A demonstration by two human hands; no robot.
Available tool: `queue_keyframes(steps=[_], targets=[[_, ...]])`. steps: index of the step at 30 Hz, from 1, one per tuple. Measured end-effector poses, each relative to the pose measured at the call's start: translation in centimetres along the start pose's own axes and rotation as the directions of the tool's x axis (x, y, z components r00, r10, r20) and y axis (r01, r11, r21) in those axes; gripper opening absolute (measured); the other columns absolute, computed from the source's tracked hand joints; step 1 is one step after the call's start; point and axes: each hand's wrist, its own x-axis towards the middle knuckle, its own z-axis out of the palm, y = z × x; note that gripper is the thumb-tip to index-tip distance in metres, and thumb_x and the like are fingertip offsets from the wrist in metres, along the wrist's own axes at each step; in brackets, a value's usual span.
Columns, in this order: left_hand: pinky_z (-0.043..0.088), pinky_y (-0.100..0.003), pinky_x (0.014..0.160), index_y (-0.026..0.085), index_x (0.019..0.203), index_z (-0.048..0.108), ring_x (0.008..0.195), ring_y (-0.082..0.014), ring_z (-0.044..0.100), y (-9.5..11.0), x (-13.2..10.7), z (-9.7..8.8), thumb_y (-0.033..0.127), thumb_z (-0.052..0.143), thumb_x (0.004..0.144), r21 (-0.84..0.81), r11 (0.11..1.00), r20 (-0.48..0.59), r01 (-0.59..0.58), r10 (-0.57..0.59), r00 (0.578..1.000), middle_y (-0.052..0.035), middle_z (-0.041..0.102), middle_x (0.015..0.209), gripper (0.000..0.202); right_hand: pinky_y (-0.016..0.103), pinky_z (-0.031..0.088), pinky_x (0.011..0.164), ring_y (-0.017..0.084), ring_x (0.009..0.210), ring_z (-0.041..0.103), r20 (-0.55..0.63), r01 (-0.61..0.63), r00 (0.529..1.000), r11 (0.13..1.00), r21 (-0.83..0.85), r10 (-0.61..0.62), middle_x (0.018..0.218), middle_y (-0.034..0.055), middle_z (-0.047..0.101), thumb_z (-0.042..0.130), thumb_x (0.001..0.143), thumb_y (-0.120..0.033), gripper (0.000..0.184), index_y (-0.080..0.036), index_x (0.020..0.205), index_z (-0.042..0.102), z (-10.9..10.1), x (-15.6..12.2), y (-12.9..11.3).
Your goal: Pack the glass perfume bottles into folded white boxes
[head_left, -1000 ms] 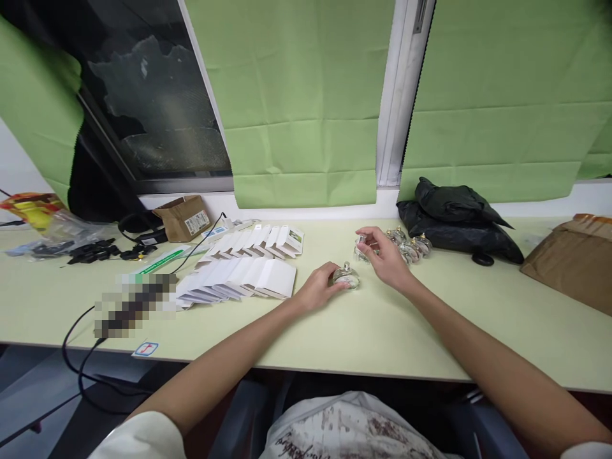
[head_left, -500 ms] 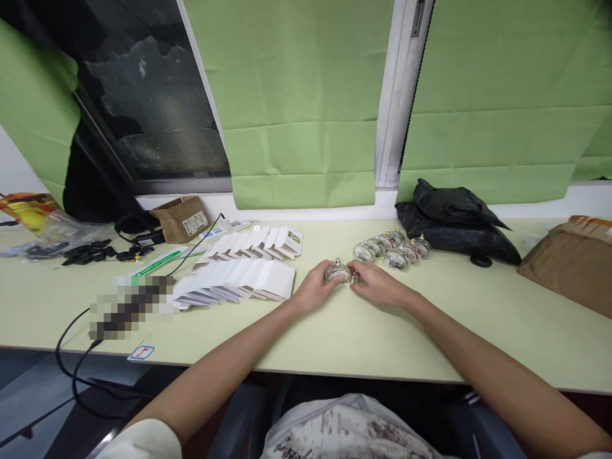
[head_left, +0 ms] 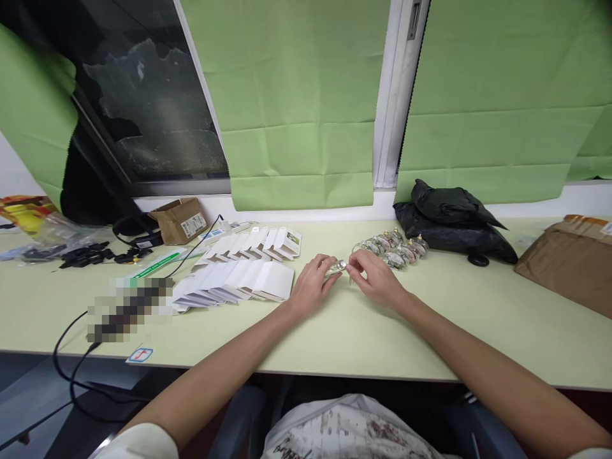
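My left hand (head_left: 313, 284) is closed around a small glass perfume bottle (head_left: 335, 268), which lies tilted with its neck towards the right. Just beside that neck, my right hand (head_left: 375, 277) has its thumb and fingers pinched together. A small clear piece shows at these fingertips, too small to name. Behind the right hand stand several similar round glass bottles (head_left: 396, 258) with gold-coloured necks, grouped in rows. Left of my left hand, white cartons (head_left: 272, 279) lie leaning on one another in two rows.
Black plastic bags (head_left: 454, 223) lie at the back right, near a brown package (head_left: 568, 261). On the left are an opened cardboard box (head_left: 182, 220), black cables (head_left: 64, 338) and clear plastic wrapping (head_left: 71, 233). The table's front edge (head_left: 358, 375) runs below my forearms.
The bottle in my left hand has tipped from upright to tilted, its neck now pointing right. My right fingers have come off its side and pinch close to the neck.
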Motion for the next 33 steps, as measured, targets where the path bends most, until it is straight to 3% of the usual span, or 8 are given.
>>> queue_keyframes(steps=[5, 10, 17, 22, 25, 28, 30, 33], targets=[[0.051, -0.042, 0.100, 0.027, 0.138, 0.052, 0.119, -0.0275, 0.058, -0.3, -0.1, -0.2, 0.030, 0.050, 0.106, 0.069, 0.997, 0.033, -0.025, 0.022, 0.999, -0.0108, 0.058, 0.133, 0.032, 0.033, 0.039, 0.069, 0.019, 0.073, 0.053, 0.071, -0.043, 0.997, 0.999, -0.015, 0.044, 0.079, 0.0028, 0.058, 0.044, 0.106, -0.038, 0.022, -0.023, 0.090, 0.049, 0.1, -0.1, -0.2], [0.048, -0.045, 0.102, 0.025, 0.142, 0.049, 0.119, -0.0290, 0.057, -0.4, 0.0, -0.1, 0.031, 0.046, 0.107, 0.100, 0.992, 0.059, -0.075, 0.069, 0.996, -0.0126, 0.058, 0.135, 0.035, 0.032, 0.039, 0.068, 0.019, 0.067, 0.052, 0.024, -0.103, 0.994, 0.994, -0.048, 0.104, 0.073, 0.0022, 0.057, 0.039, 0.109, -0.044, 0.033, -0.024, 0.084, 0.047, 0.6, -0.2, -0.5], [0.046, -0.045, 0.100, 0.024, 0.149, 0.044, 0.116, -0.0292, 0.058, -0.5, -0.1, 0.0, 0.027, 0.042, 0.108, 0.139, 0.978, 0.108, -0.154, 0.140, 0.984, -0.0118, 0.057, 0.146, 0.041, 0.032, 0.034, 0.065, 0.019, 0.067, 0.052, 0.008, -0.060, 0.998, 0.987, -0.150, 0.062, 0.076, 0.0039, 0.060, 0.034, 0.111, -0.043, 0.035, -0.024, 0.085, 0.047, 1.3, -0.4, -0.6], [0.047, -0.044, 0.099, 0.024, 0.145, 0.046, 0.112, -0.0277, 0.057, -0.6, -0.2, 0.3, 0.029, 0.041, 0.109, 0.100, 0.984, 0.118, -0.150, 0.138, 0.983, -0.0100, 0.061, 0.140, 0.037, 0.033, 0.032, 0.064, 0.018, 0.065, 0.049, -0.001, -0.046, 0.999, 0.988, -0.148, 0.047, 0.072, 0.0025, 0.057, 0.036, 0.110, -0.042, 0.039, -0.023, 0.078, 0.046, 0.9, -0.1, -0.1], [0.048, -0.043, 0.098, 0.024, 0.140, 0.049, 0.111, -0.0273, 0.057, -0.8, 0.0, 0.4, 0.032, 0.041, 0.109, 0.095, 0.995, 0.094, -0.037, 0.028, 0.995, -0.0094, 0.064, 0.132, 0.033, 0.033, 0.033, 0.063, 0.018, 0.061, 0.046, -0.162, -0.124, 0.980, 0.992, -0.029, 0.118, 0.064, 0.0011, 0.048, 0.033, 0.110, -0.045, 0.044, -0.024, 0.072, 0.040, -0.6, 0.5, 0.5], [0.050, -0.042, 0.095, 0.024, 0.136, 0.050, 0.111, -0.0270, 0.058, -1.0, 0.1, 0.5, 0.038, 0.041, 0.109, 0.104, 0.993, 0.082, 0.050, -0.058, 0.995, -0.0090, 0.065, 0.126, 0.031, 0.034, 0.031, 0.060, 0.018, 0.058, 0.040, -0.404, -0.237, 0.883, 0.970, 0.053, 0.238, 0.062, -0.0001, 0.041, 0.032, 0.110, -0.046, 0.044, -0.025, 0.072, 0.033, -2.2, 0.9, 1.2], [0.050, -0.041, 0.094, 0.024, 0.135, 0.050, 0.111, -0.0265, 0.060, -1.1, 0.1, 0.5, 0.040, 0.040, 0.109, 0.102, 0.992, 0.096, 0.077, -0.087, 0.992, -0.0088, 0.066, 0.123, 0.032, 0.034, 0.033, 0.062, 0.019, 0.060, 0.044, -0.309, -0.218, 0.928, 0.976, 0.008, 0.210, 0.064, 0.0002, 0.044, 0.036, 0.109, -0.044, 0.039, -0.025, 0.075, 0.038, -2.4, 0.9, 1.5], [0.051, -0.040, 0.091, 0.025, 0.136, 0.049, 0.109, -0.0268, 0.063, -1.3, 0.0, 0.7, 0.043, 0.041, 0.109, 0.093, 0.978, 0.071, 0.188, -0.194, 0.978, -0.0090, 0.068, 0.119, 0.034, 0.035, 0.039, 0.070, 0.021, 0.072, 0.055, -0.043, -0.152, 0.988, 0.987, -0.044, 0.150, 0.082, 0.0044, 0.059, 0.039, 0.107, -0.036, 0.024, -0.024, 0.091, 0.052, -1.6, 0.8, 2.0]])
